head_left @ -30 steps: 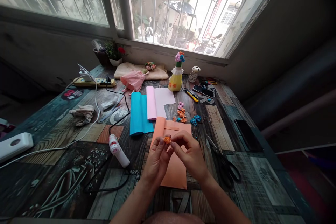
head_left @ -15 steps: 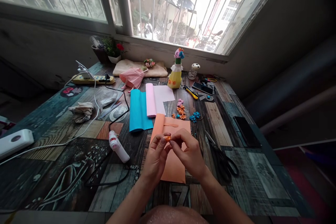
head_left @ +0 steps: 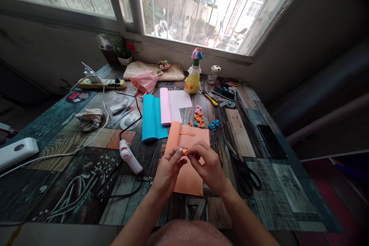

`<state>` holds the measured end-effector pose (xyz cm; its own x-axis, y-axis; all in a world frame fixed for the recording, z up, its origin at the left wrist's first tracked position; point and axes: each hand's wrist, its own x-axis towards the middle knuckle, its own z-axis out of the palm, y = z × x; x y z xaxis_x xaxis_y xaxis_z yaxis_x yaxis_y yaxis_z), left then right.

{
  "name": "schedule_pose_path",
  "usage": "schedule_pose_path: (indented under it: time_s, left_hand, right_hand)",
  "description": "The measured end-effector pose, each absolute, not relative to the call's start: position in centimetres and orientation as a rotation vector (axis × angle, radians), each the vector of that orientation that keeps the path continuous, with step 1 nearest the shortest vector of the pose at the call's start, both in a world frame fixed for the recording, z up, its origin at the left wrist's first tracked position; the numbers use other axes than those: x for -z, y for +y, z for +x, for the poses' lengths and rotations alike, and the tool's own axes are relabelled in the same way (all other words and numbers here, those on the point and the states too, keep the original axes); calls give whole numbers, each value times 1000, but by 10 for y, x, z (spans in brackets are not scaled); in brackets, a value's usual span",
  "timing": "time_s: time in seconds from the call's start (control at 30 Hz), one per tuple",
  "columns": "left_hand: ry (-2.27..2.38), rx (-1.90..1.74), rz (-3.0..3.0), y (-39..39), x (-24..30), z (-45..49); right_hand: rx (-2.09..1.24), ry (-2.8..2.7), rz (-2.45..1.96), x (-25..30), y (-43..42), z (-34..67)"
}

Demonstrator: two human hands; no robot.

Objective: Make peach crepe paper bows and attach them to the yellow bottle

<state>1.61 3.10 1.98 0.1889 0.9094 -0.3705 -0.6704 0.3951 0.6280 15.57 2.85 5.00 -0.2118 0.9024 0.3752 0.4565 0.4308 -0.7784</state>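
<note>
My left hand (head_left: 168,171) and my right hand (head_left: 208,166) meet over an orange paper sheet (head_left: 188,177) lying on the table. Both pinch a small folded orange paper piece (head_left: 185,152) between their fingertips, a little above the sheet. A narrow orange paper strip (head_left: 187,133) lies on the sheet's far end. Just beyond it sit several small folded paper flowers, orange (head_left: 198,119), pink (head_left: 197,109) and blue (head_left: 214,124).
A glue gun (head_left: 129,157) with a black cord lies left of my hands, black scissors (head_left: 243,169) to the right. Blue paper (head_left: 152,117) and a pink paper roll (head_left: 170,107) lie ahead. Farther off: a yellow bottle vase (head_left: 193,80), a doll (head_left: 147,80), a power strip (head_left: 100,83), a dark phone (head_left: 271,141).
The camera has tilted, so the whole scene sits a little higher. My hands have stayed together on the orange piece, fingers shifting slightly round it.
</note>
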Motion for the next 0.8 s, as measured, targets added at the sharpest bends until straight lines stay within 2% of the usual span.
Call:
schedule_pose_path:
  time_s: [0.43, 0.8]
  left_hand:
    - [765, -1043, 339, 31, -19, 15]
    - [657, -923, -11, 30, -14, 18]
  right_hand:
    - [-753, -1763, -1148, -43, 24, 159]
    - [-723, -1631, -1203, -35, 20, 164]
